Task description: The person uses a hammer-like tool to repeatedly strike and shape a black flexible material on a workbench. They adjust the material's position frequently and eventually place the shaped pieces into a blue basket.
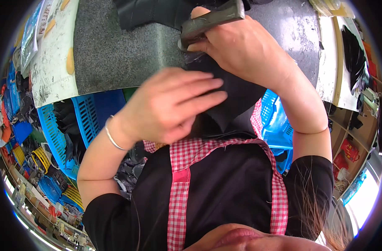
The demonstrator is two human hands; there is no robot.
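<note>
The right hand (240, 47) is closed around a dark metal bar-shaped tool (214, 24), with digits showing on both its far and near sides; the bar slants across the grip above the table (115, 56), and whether its underside meets anything there cannot be told. The left hand (166, 108) is somewhat blurred, its fingers extended and slightly apart, back of the hand upward, with no object visible in it. Its fingertips lie over a black leather-like sheet (237, 94); whether they press on it or sit just above it cannot be made out. That sheet lies below the right hand and between the two forearms, partly on the table's near edge and reaching down toward the red-and-white checked apron (180, 190). A light-coloured bracelet (111, 134) circles the left wrist.

Another black piece (151, 11) lies on the far part of the speckled grey table. Blue slatted baskets stand below the table on either side, the left basket (57, 138) holding dark pieces. The clear plastic bag (32, 39) at upper left bears print too small to read; a white board (53, 83) beside the table carries fine ruler-like marks, also illegible.
</note>
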